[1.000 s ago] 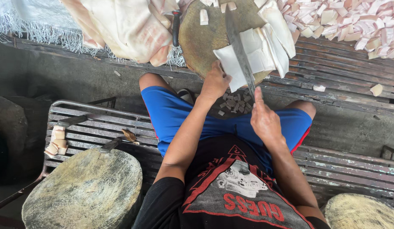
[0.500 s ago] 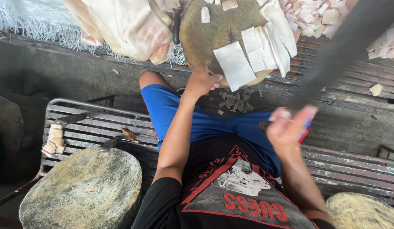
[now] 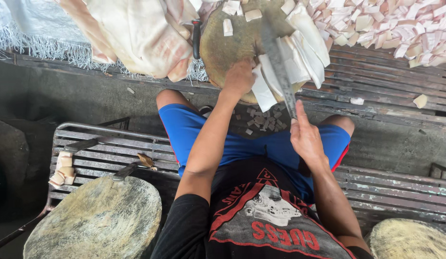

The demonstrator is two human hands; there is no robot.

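Cutting pale strips on a round chopping block.

Heap of cut pieces (image 3: 400,24) beyond, slatted bench (image 3: 108,148) below. Left hand (image 3: 240,76) pressed flat, fingers together, on strips (image 3: 300,52) atop the block (image 3: 228,48). Right hand (image 3: 307,136) clamped on knife (image 3: 280,67), blade laid across the strips.

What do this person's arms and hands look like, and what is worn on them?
Both arms are bare from the short black sleeves of a T-shirt down to the hands. The left hand and the right hand have no gloves. No rings, watch or bands show on either wrist from this view.
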